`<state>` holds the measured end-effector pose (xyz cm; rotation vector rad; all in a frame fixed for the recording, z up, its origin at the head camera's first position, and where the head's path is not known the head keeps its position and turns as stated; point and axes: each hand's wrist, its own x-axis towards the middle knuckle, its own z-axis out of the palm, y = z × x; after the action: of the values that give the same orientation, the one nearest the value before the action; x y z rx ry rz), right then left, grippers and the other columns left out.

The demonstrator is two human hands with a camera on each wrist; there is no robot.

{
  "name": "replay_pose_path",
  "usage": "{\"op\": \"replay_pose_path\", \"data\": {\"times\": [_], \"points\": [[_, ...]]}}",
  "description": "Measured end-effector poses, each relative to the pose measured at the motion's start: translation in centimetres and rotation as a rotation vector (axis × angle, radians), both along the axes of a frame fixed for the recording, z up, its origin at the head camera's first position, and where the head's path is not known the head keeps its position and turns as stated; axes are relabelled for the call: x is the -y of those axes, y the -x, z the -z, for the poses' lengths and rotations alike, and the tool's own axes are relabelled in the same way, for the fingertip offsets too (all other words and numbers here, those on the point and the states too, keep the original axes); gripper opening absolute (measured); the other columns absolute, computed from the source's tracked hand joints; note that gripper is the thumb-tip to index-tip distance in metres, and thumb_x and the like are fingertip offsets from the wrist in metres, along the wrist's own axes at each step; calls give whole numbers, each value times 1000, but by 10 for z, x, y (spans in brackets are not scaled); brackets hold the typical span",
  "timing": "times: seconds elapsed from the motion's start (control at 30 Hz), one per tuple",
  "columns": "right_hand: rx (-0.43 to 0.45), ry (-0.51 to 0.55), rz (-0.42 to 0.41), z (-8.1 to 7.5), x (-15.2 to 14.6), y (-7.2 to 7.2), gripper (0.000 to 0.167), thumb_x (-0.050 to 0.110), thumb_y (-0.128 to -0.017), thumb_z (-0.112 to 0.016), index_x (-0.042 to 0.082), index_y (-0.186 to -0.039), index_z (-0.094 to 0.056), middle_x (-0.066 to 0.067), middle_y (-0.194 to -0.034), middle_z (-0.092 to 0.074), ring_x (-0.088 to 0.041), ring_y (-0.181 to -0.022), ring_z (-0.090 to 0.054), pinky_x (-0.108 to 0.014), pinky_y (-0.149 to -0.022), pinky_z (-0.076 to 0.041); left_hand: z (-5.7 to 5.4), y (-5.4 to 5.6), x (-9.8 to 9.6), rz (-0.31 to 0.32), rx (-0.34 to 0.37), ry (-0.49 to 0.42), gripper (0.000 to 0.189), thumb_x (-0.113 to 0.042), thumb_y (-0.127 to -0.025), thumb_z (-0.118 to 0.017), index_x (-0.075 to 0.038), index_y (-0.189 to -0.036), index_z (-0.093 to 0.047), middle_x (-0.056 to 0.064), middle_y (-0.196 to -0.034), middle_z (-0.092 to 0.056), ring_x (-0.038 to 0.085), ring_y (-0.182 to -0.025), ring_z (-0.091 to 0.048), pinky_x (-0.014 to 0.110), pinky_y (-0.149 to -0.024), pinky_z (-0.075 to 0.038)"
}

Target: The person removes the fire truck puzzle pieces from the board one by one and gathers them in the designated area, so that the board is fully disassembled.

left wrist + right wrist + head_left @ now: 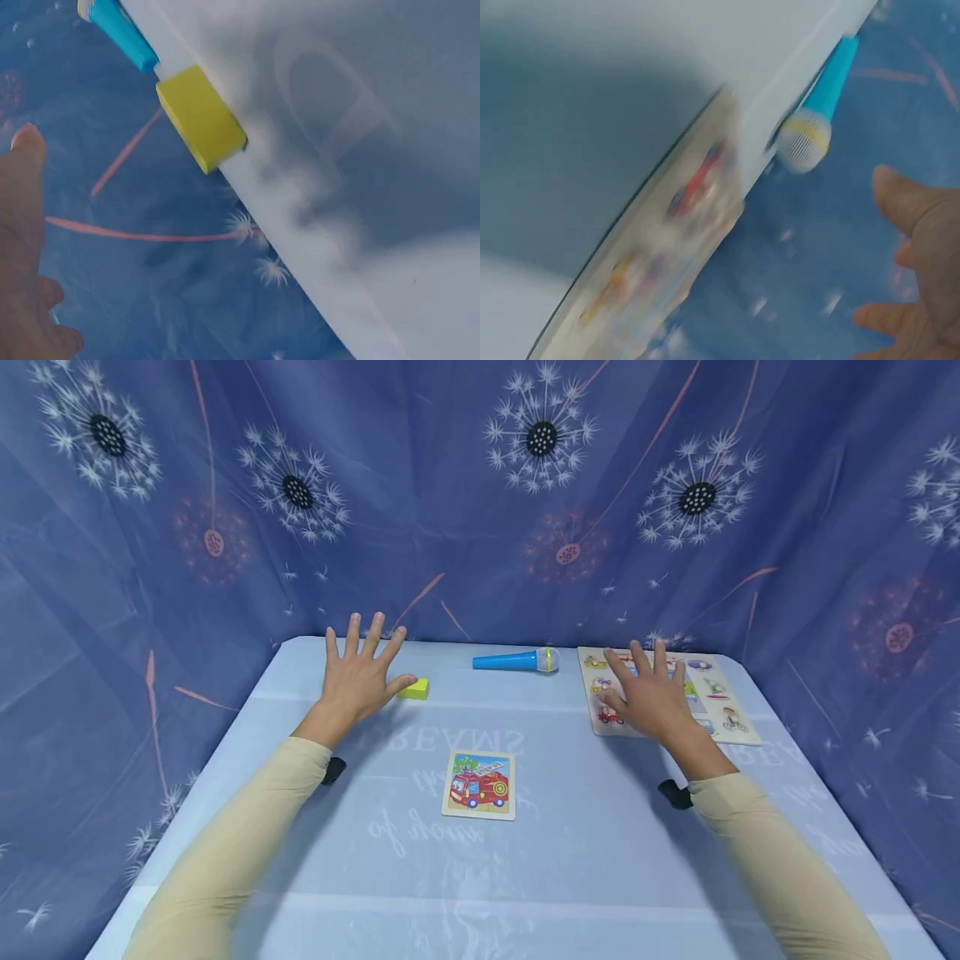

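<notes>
- Blue flowered curtain (420, 485) behind a pale table (600, 877).
- Left hand (356, 681): fingers spread, near the yellow block (417, 691), apart from it.
- Right hand (651, 695): fingers spread over the board (707, 695), seemingly above it, though the wrist view is blurred.
- Microphone (517, 661): near the far edge, between the hands.
- Tile (480, 785): nearer the person.

Head: above the near side of the table (570, 868), facing forward and down to the curtain (420, 485); widest view, left hand (357, 683) and right hand (651, 695) both inside.
Left wrist: close over the table, tilted, facing past its far edge; left hand at the left border.
Right wrist: also close and tilted; right hand at the right border.
Head and left wrist: share the block (201, 120).
Head and right wrist: share the board (712, 697).
All three: the microphone (506, 661), its opposite ends nearest the two wrist views.
</notes>
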<state>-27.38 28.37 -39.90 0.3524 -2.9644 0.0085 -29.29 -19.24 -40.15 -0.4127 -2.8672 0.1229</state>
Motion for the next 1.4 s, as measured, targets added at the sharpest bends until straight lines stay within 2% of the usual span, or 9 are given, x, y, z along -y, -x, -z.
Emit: {"op": "replay_pose_path", "data": {"times": [0.1, 0.17, 0.3, 0.4, 0.47, 0.6, 0.8, 1.03, 1.4], "points": [[1, -28, -59, 2, 19, -9, 73, 44, -100, -63, 20, -161, -32, -28, -160, -30, -56, -150, -15, -79, -108, -20, 6, -15, -5, 44, 20, 11, 87, -74, -97, -42, -31, -166, -10, 11, -172, 1, 41, -155, 14, 72, -116, 2], [9, -33, -96, 5, 31, -14, 71, 41, -100, -65, 17, -160, -36, -27, -156, -38, -55, -145, -29, -75, -106, -31, 13, -29, -13, 107, 38, -8, 85, -71, -97, -46, -30, -165, -15, 10, -172, -6, 41, -156, 6, 72, -117, -4], [59, 54, -158, 14, 58, -30, 67, 37, -97, -70, 11, -154, -47, -26, -144, -52, -49, -129, -50, -64, -95, -47, 27, -59, -36, 324, 101, -56, 78, -61, -100, -53, -22, -163, -29, 11, -169, -23, 41, -155, -17, 67, -118, -21], [171, 166, -207, 22, 82, -44, 66, 38, -94, -73, 8, -149, -53, -21, -130, -60, -39, -115, -59, -55, -88, -52, 33, -79, -54, 483, 217, -93, 74, -55, -100, -58, -17, -159, -37, 13, -165, -31, 41, -150, -30, 63, -115, -30], [268, 240, -233, 28, 97, -52, 66, 39, -92, -75, 8, -147, -55, -17, -121, -62, -31, -106, -61, -48, -85, -53, 36, -89, -64, 541, 302, -117, 72, -53, -99, -61, -15, -158, -41, 14, -164, -35, 41, -149, -33, 62, -114, -33], [423, 344, -245, 38, 120, -62, 69, 40, -89, -79, 7, -145, -57, -10, -110, -62, -19, -90, -58, -37, -74, -50, 41, -98, -80, 562, 403, -127, 72, -57, -98, -60, -17, -156, -44, 11, -163, -37, 37, -150, -34, 60, -115, -33], [528, 411, -213, 47, 135, -69, 64, 38, -87, -80, 10, -142, -61, -5, -107, -59, -16, -86, -54, -32, -70, -46, 50, -101, -88, 552, 408, -57, 70, -61, -96, -61, -21, -153, -50, 10, -160, -43, 37, -147, -39, 61, -111, -37], [562, 410, -190, 52, 138, -70, 61, 38, -89, -78, 11, -141, -62, -2, -106, -58, -16, -87, -53, -33, -72, -46, 51, -101, -86, 513, 430, 9, 71, -64, -94, -60, -23, -151, -52, 9, -159, -45, 34, -147, -39, 58, -113, -36], [565, 424, -194, 52, 140, -69, 51, 34, -90, -78, 9, -133, -67, -1, -107, -59, -15, -91, -53, -35, -80, -48, 49, -100, -84, 525, 446, 9, 75, -66, -92, -61, -23, -153, -51, 10, -160, -43, 35, -148, -38, 62, -114, -33]]}}
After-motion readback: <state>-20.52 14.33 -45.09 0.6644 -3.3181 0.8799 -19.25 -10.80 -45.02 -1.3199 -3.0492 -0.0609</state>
